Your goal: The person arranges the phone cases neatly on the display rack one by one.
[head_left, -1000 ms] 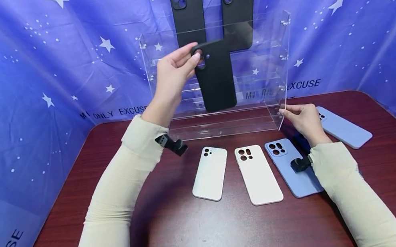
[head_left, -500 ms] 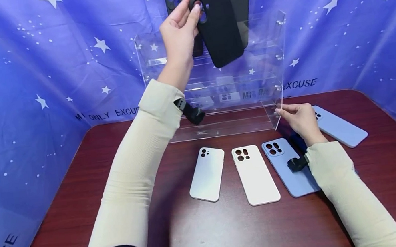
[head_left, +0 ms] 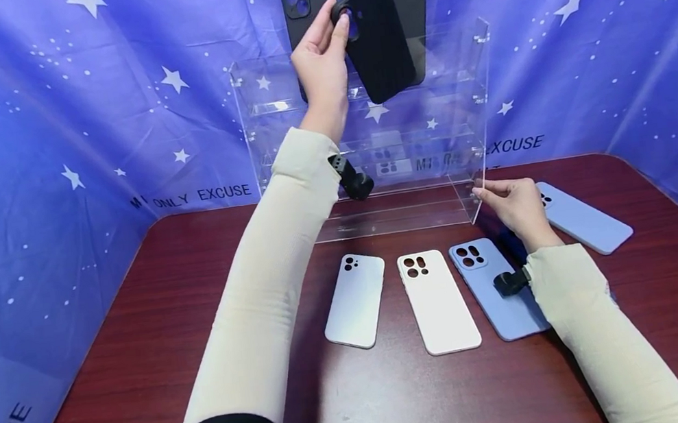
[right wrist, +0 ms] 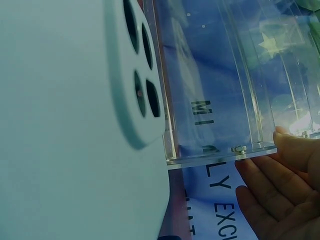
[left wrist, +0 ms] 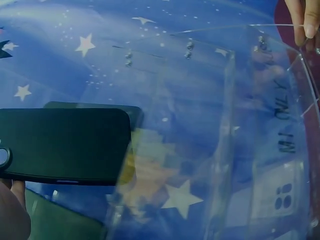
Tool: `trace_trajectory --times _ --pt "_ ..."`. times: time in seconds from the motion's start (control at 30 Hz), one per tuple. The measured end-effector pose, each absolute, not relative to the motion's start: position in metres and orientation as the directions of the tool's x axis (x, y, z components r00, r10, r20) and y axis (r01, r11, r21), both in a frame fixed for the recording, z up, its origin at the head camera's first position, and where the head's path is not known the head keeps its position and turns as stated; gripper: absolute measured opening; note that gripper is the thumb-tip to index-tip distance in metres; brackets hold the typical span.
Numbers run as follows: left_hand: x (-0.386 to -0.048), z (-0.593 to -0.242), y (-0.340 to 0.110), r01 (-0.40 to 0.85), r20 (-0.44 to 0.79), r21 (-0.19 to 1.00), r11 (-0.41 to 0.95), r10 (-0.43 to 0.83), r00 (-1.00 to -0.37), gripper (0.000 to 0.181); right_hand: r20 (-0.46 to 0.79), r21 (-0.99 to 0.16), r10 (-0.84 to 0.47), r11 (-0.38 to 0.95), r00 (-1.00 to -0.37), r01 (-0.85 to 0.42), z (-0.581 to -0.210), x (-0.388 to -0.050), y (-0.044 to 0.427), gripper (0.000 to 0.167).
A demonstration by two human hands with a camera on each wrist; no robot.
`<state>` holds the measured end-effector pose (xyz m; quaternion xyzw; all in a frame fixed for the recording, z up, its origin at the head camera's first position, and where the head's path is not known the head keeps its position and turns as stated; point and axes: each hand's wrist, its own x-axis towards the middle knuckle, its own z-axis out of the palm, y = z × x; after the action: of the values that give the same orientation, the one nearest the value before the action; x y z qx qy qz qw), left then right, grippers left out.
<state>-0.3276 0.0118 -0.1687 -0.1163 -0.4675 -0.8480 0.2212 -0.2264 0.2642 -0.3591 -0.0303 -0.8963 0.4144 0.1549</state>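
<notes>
My left hand (head_left: 322,68) pinches a black phone case (head_left: 380,48) at its upper left corner, by the camera cutout. Tilted, that case hangs at the top tier of a clear acrylic display rack (head_left: 377,224). It partly covers a second black case (head_left: 416,17) standing behind it; whether the two touch, I cannot tell. Another black case (head_left: 308,8) stands at the left of the same tier, partly behind my left hand. Low on the rack's right side panel, my right hand (head_left: 520,210) grips the edge between thumb and fingers, as the right wrist view also shows.
A pale phone case (head_left: 356,301), a cream one (head_left: 439,303) and a blue one (head_left: 495,284) lie before the rack on the dark red table (head_left: 200,309). Another blue case (head_left: 588,216) lies beyond my right hand. A starry blue curtain (head_left: 134,88) hangs behind.
My left hand has raised the black case from before the rack's middle to its top tier, then shifted slightly right. The right hand keeps its hold on the side panel.
</notes>
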Motion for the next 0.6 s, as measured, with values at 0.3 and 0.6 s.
trace_trajectory --times 0.3,0.6 --pt "-0.335 -0.182 0.03 0.431 0.3 0.84 -0.329 -0.38 -0.875 0.029 0.261 -0.751 0.182 0.655 -0.948 -0.082 -0.359 -0.226 0.265 0.038" --pt "-0.33 -0.186 0.049 0.394 0.271 0.894 -0.212 -0.443 -0.855 0.024 0.24 -0.753 0.19 0.656 -0.952 -0.059 -0.36 -0.227 0.264 0.039"
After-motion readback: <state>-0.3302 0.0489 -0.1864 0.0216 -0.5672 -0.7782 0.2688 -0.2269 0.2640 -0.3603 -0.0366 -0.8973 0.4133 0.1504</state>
